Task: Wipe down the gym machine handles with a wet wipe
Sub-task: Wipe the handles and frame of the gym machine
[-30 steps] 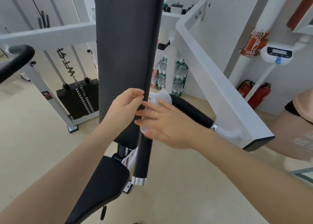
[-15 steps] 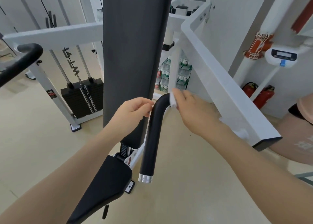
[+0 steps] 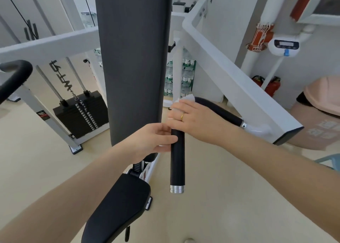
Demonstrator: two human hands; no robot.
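Wiping the bent black handle (image 3: 177, 160) is the step in hand, roughly midway by my judgement. From the left: the back pad (image 3: 132, 62) stands upright, and just beside it the left hand (image 3: 152, 140) steadies the handle's hanging section, its grip loosely curled with fingertips touching the foam. Further right, the right hand (image 3: 195, 121) is wrapped over the bend, its grip closed on the wet wipe (image 3: 187, 99), whose white corner pokes out above the fingers. Next, the wipe likely needs dragging down toward the chrome end cap (image 3: 177, 189), with firm wrap-around contact.
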